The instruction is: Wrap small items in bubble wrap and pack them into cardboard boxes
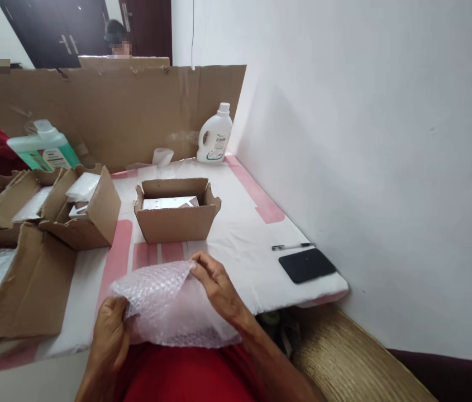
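Observation:
Between my two hands, at the table's front edge, is a sheet of clear bubble wrap [160,301]. My left hand [112,329] pinches its left end, fingers closed on the film. At the upper right corner, the thumb and fingers of my right hand [214,287] grip the plastic. The wrap bulges toward my red shirt, and I cannot tell whether anything is inside it. Just beyond stands an open cardboard box [177,223] with a white box [168,202] in it.
Several cardboard boxes [93,218] with bubble-wrapped items crowd the left. A green liquid bottle [47,148] and a white jug [215,137] stand before a cardboard partition [122,111]. A pen [290,246] and black flat object [306,265] lie near the wall. People are beyond.

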### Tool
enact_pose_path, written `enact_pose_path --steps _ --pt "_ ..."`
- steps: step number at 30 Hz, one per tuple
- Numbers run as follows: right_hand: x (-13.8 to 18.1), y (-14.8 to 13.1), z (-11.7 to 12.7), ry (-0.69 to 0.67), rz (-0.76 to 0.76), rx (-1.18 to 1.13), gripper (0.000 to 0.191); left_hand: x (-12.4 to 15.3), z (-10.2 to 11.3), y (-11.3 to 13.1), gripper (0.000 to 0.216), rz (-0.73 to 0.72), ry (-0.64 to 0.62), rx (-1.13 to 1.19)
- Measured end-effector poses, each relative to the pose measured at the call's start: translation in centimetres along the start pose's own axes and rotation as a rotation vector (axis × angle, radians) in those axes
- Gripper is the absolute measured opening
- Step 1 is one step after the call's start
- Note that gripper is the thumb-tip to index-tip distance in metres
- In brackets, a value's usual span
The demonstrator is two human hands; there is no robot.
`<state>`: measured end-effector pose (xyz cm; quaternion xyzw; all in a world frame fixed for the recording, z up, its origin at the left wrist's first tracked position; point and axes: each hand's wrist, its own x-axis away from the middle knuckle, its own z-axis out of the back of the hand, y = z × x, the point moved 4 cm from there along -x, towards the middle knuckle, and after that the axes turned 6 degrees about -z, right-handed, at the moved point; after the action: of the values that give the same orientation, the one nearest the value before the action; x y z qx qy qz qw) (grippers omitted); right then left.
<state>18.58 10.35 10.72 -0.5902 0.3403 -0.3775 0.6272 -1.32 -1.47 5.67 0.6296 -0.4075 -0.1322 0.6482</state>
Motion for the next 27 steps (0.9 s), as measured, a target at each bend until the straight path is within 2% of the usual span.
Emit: enact_pose_path --steps 2,5,9,12,15,17,18,21,22,24,27 --pt "-0.7 -1.9 1.3 0.007 0.06 0.075 0.022 0.2 -0.5 -0.7 0.052 0.057 -0.037 0.027" --pt "-2.8 -3.9 2.0 -0.114 0.106 0.301 0.019 0.5 -0.8 -1.7 0.06 0.082 -0.07 0.05" --pt "-6.9 -3.3 1.3 -0.308 0.126 0.523 0.017 0.6 1.5 -3.3 0.067 0.062 -0.02 -0.111" --pt "-9.7 -1.1 -0.6 -0.472 0.177 0.649 0.015 0.7 4.7 -3.5 0.069 -0.085 0.119 -0.268" --pt "-11.6 1.1 -2.4 -0.583 0.182 0.786 0.015 1.5 6.4 -1.7 0.061 -0.325 0.278 -0.377" --pt "-12.1 1.7 -3.1 -0.542 0.165 0.862 0.014 2.0 5.5 0.1 0.051 -0.483 0.281 -0.494" --pt "-12.1 1.7 -3.2 -0.49 0.159 0.895 0.012 2.1 4.4 0.9 0.045 -0.559 0.22 -0.561" --pt "-10.4 0.9 -3.1 -0.308 0.177 0.996 0.018 1.5 -0.4 1.7 0.032 -0.795 -0.098 -0.726" --pt "-9.4 0.6 -3.1 -0.251 0.218 1.017 0.023 1.0 -1.9 1.3 0.031 -0.872 -0.189 -0.764" --pt "-6.6 0.1 -3.6 -0.132 0.369 1.012 0.032 -0.6 -3.9 -0.3 0.034 -0.986 -0.282 -0.851" --pt "-2.5 1.0 -5.6 0.01 0.6 0.893 0.045 -3.7 -4.6 -3.5 0.043 -1.028 -0.266 -1.039"
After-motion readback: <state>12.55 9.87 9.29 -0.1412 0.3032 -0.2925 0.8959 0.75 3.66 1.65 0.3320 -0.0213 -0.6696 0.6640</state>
